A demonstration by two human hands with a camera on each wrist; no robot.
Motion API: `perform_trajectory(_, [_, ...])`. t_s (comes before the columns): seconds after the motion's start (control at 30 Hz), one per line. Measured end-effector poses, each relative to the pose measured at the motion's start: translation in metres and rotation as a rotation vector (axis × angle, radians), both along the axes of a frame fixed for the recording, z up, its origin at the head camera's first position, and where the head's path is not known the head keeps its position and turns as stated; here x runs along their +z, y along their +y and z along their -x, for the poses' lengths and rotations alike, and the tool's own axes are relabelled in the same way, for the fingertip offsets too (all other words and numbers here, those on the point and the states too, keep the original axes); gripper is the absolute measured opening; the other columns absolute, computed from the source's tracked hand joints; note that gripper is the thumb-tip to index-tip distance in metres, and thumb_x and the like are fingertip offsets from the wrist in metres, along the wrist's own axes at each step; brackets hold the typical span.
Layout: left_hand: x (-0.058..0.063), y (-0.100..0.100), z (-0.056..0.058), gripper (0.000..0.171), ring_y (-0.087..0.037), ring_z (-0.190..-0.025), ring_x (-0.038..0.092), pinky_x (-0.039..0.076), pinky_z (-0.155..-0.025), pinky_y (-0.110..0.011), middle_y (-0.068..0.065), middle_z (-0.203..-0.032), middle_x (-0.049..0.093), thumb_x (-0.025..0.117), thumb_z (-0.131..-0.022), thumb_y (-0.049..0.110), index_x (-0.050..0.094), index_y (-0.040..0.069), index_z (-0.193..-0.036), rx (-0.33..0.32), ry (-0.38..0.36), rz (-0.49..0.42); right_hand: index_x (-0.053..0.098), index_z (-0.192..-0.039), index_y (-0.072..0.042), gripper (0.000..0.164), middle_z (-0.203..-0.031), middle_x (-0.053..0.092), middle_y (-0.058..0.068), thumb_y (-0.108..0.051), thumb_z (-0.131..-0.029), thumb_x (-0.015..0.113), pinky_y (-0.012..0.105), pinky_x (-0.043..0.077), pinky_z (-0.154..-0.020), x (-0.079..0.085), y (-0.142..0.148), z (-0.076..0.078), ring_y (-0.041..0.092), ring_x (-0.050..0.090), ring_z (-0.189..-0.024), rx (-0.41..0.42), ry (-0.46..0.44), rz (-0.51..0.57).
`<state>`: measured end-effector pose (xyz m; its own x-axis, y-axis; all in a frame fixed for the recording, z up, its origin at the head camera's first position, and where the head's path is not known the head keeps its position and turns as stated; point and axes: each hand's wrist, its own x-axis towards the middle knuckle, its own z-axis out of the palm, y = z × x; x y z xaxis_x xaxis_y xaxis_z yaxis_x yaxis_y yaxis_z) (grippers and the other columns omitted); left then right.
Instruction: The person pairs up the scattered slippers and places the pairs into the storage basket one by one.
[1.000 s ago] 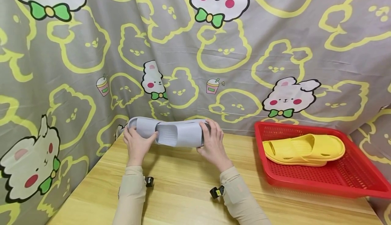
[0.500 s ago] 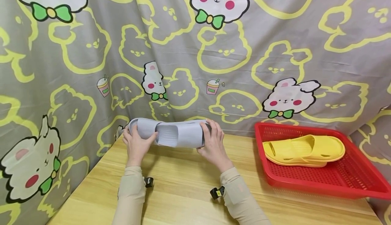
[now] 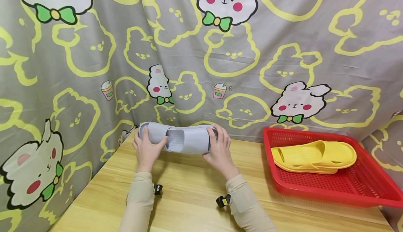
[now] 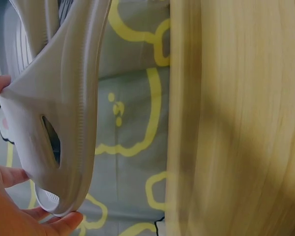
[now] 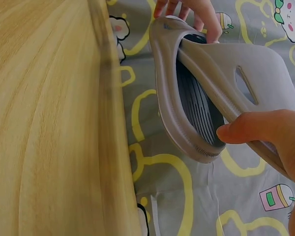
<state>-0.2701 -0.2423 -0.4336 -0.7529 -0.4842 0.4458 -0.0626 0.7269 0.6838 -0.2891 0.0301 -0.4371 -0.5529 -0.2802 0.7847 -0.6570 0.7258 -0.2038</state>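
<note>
A pair of grey slippers is held up over the far part of the table, laid together with toes at opposite ends. My left hand grips the left end, thumb at the edge of the strap and fingers over the toe. At the right end, my right hand holds the pair between thumb and fingers. The left wrist view shows one grey slipper up close, fingertips under its toe. Seen from the right wrist, the two slippers cross at an angle, and my thumb presses near a ribbed footbed.
On the right of the wooden table stands a red perforated basket. Yellow slippers lie stacked inside it. A grey patterned curtain hangs close behind the table and along its left side.
My left hand and the left end of the slippers have shifted slightly right. The right hand stays nearly in place, and both hands keep their hold.
</note>
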Motion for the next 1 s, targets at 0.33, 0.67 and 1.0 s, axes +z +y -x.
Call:
perform_trajectory(0.33, [0.000,0.006,-0.001,0.100,-0.047,-0.133,0.026,0.038,-0.098,-0.061,-0.024,-0.156,0.018,0.074,-0.070,0.066,0.038,0.014,-0.147,-0.016,-0.056,-0.011,0.038,-0.141,-0.011,0.108,-0.145,0.032,0.021,-0.017,-0.048,0.093,0.050,0.027,-0.101,-0.002,0.000,-0.001,0.039,0.025,-0.134,-0.029,-0.020,-0.005])
perform_trajectory(0.67, [0.001,0.011,-0.002,0.103,-0.046,-0.131,0.027,0.037,-0.099,-0.060,-0.025,-0.155,0.020,0.073,-0.070,0.068,0.037,0.012,-0.148,-0.033,-0.090,-0.026,0.040,-0.140,-0.009,0.109,-0.144,0.032,0.019,-0.016,-0.045,0.093,0.051,0.026,-0.101,-0.009,-0.009,-0.001,0.044,0.030,-0.131,-0.028,-0.047,0.028])
perform_trajectory(1.0, [0.003,0.017,-0.001,0.103,-0.047,-0.128,0.028,0.038,-0.099,-0.059,-0.025,-0.154,0.019,0.073,-0.071,0.067,0.037,0.010,-0.148,-0.049,-0.101,-0.038,0.039,-0.140,-0.010,0.111,-0.144,0.031,0.019,-0.017,-0.044,0.093,0.051,0.027,-0.102,-0.010,-0.011,0.000,0.045,0.030,-0.131,-0.039,-0.069,0.033])
